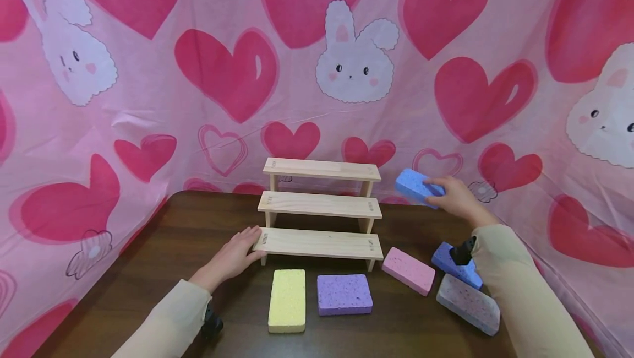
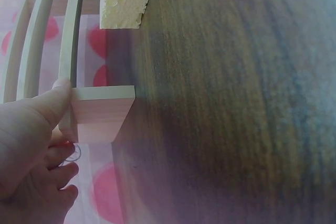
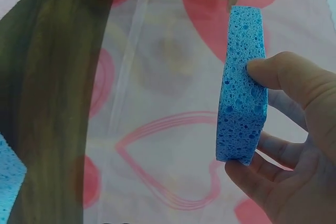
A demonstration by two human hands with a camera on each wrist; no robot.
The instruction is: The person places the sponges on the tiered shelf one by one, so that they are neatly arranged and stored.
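Note:
In the head view a three-step wooden stand [image 1: 317,241] stands on the table. My left hand [image 1: 233,256] grips the left end of its lowest step; in the left wrist view the thumb [image 2: 55,100] lies against the plank and the other fingers curl beyond its end. Off to the right, my right hand [image 1: 454,198] holds a light blue sponge [image 1: 416,184] up in the air, about level with the top step. The right wrist view shows that sponge [image 3: 242,87] pinched between the thumb on one face and fingers at its lower end and far side.
In front of the stand lie a yellow sponge [image 1: 287,300] and a purple sponge [image 1: 344,294]. To the right are a pink sponge [image 1: 408,271], a darker blue sponge [image 1: 453,264] partly behind my right sleeve, and a grey sponge [image 1: 468,303]. A pink heart-print cloth [image 1: 297,88] hangs behind the table.

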